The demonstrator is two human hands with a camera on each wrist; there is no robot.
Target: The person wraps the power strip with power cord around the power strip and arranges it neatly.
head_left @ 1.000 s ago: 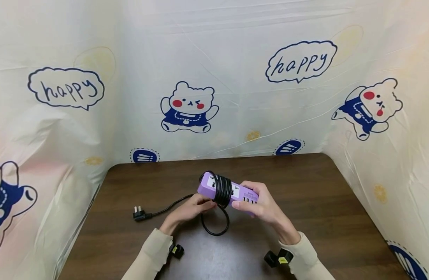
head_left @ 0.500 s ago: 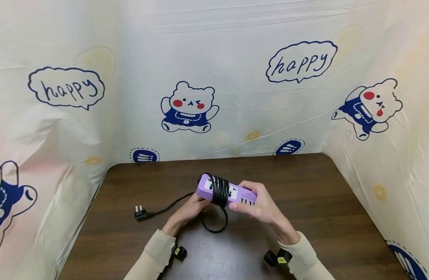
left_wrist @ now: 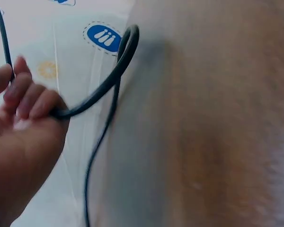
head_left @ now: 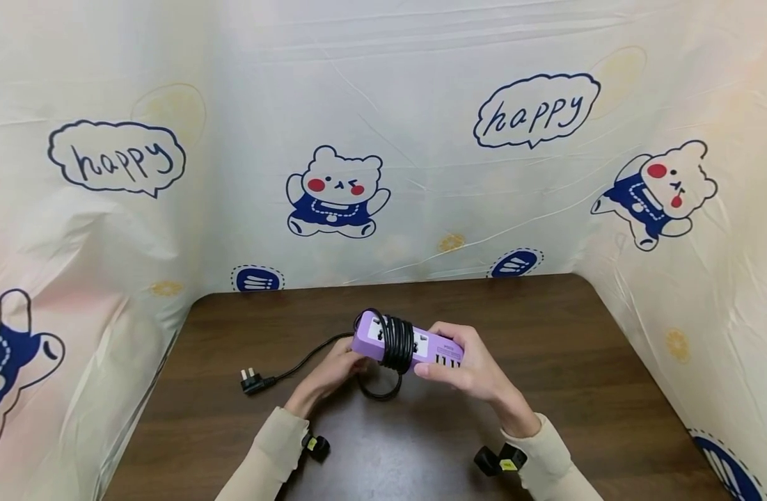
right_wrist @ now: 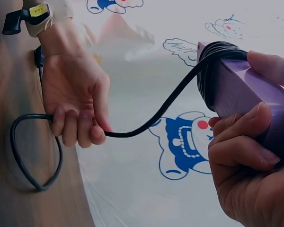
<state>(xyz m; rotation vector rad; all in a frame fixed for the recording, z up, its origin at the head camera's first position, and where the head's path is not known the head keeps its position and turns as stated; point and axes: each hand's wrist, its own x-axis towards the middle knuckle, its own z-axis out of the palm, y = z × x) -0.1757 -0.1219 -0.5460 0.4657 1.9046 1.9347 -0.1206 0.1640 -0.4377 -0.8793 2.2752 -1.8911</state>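
A purple power strip (head_left: pixel 443 350) with white socket panels is held above the table, tilted. My right hand (head_left: pixel 474 365) grips its right end, thumb on the near side and fingers around the far side. Several turns of black cord (head_left: pixel 398 344) wrap its middle. My left hand (head_left: pixel 333 367) is beside and below the strip's left end. In the right wrist view the left hand (right_wrist: pixel 75 99) has its fingers curled round the cord (right_wrist: pixel 156 116), which runs taut-looking to the strip (right_wrist: pixel 246 90). A cord loop (left_wrist: pixel 99 90) hangs from the left hand (left_wrist: pixel 28 127) in the left wrist view.
The black three-pin plug (head_left: pixel 253 381) at the cord's end lies to the left on the dark wooden table (head_left: pixel 546 334). A printed pale curtain (head_left: pixel 421 104) encloses the back and both sides. Black cameras (head_left: pixel 499 460) sit on both wrists.
The left hand has moved slightly up and away beneath the strip's left end. The cord loop below the strip has drawn up and grown smaller. The right hand keeps its grip with little movement.
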